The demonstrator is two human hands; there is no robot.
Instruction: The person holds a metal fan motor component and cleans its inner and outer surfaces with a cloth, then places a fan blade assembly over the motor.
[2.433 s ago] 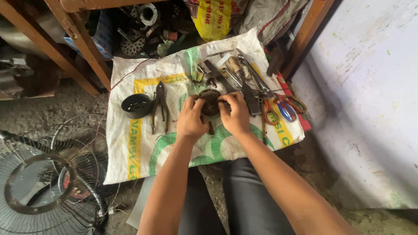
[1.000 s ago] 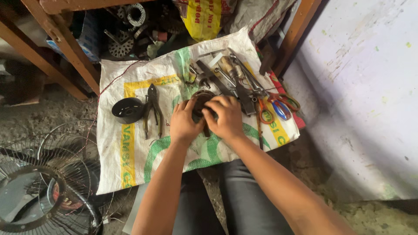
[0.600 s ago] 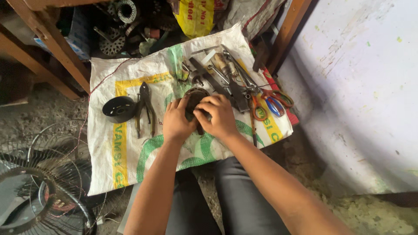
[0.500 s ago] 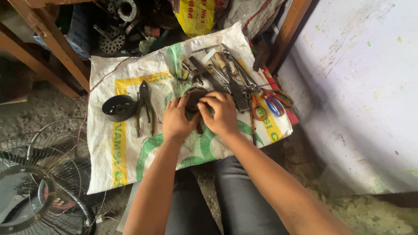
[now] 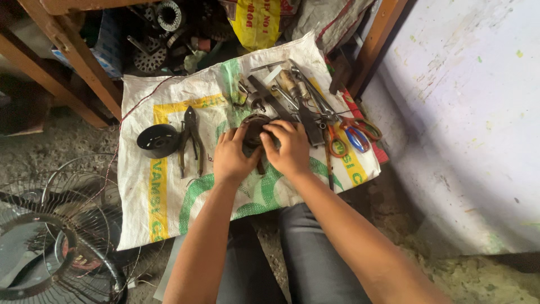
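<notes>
A person sits on the floor and looks down at a white woven sack spread flat before their knees. Both hands meet near the middle of the sack, slightly toward its far edge, around a dark round motor part. The left hand cups the part from its left side, fingers curled up against the rim. The right hand covers it from the right and from above, fingertips pressing down on its top. Both grips are closed on the part, which lies between the two palms and is mostly hidden by them. It seems to rest on the sack rather than being lifted, though this cannot be told for certain. Being round, it shows no clear long axis, and both hands are equally near.

To the left of the hands lie dark pliers, pointing toward the far edge, and beyond them a black round cap. Toward the far right corner lies a cluster of hand tools, with scissors with coloured handles at the right edge. A wire fan guard rests on the floor beside the sack's near left corner.
</notes>
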